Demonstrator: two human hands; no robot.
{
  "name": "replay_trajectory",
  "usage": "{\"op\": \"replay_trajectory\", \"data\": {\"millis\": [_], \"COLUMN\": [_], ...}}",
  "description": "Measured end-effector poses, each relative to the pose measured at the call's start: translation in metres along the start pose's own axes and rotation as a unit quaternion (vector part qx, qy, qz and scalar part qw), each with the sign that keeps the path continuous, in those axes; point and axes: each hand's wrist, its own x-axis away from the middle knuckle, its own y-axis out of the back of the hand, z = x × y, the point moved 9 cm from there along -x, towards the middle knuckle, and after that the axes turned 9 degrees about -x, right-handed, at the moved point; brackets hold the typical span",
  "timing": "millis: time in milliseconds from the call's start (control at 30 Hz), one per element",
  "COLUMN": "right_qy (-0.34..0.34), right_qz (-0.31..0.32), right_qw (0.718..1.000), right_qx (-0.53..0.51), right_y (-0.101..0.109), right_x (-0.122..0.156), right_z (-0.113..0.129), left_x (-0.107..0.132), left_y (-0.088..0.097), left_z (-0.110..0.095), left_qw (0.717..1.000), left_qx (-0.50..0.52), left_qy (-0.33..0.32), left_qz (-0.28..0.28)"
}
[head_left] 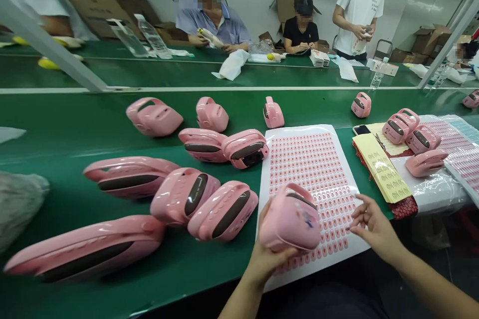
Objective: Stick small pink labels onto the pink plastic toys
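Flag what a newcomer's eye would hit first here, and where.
Probably the glossy pink case, held in the person's left hand above the near part of a sheet of small red-and-pink stickers. Next, the similar pink cases grouped left of that sheet on the green table. Then the right hand, fingers bent, by the sheet's right edge.

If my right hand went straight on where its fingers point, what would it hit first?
Likely the pink case in your left hand, across the printed sheet; depth is unclear, so if your right hand is low, it could brush the sheet first.
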Motion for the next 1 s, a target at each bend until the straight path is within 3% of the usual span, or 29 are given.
{"op": "replay_trajectory", "data": {"millis": [67,133,200,267,367,500,767,1000], "right_qy": [-0.035,-0.066,-0.092,-0.114,-0.145,-0.155,-0.133,-0.125], "right_qz": [0.032,0.097,0.153,0.178,0.175,0.163,0.135,0.179], "right_qw": [0.994,0.983,0.975,0.972,0.971,0.972,0.974,0.975], "right_qx": [-0.094,-0.139,-0.135,-0.105,-0.069,-0.065,-0.122,-0.032], "right_y": [-0.016,-0.043,-0.069,-0.086,-0.097,-0.098,-0.098,-0.101], "right_x": [-0.016,-0.029,-0.035,-0.039,-0.039,-0.038,-0.038,-0.040], "right_z": [0.030,0.057,0.073,0.078,0.073,0.068,0.059,0.065], "left_x": [0.005,0.012,0.018,0.019,0.017,0.020,0.017,0.015], "left_y": [-0.011,-0.028,-0.037,-0.036,-0.031,-0.033,-0.036,-0.034], "left_z": [-0.021,-0.033,-0.034,-0.031,-0.026,-0.035,-0.047,-0.041], "left_qw": [0.987,0.932,0.875,0.845,0.824,0.817,0.847,0.849], "left_qx": [-0.135,-0.286,-0.369,-0.410,-0.463,-0.476,-0.413,-0.415], "left_qy": [-0.067,-0.157,-0.227,-0.258,-0.244,-0.235,-0.271,-0.259], "left_qz": [0.061,0.157,0.218,0.225,0.217,0.225,0.200,0.201]}}
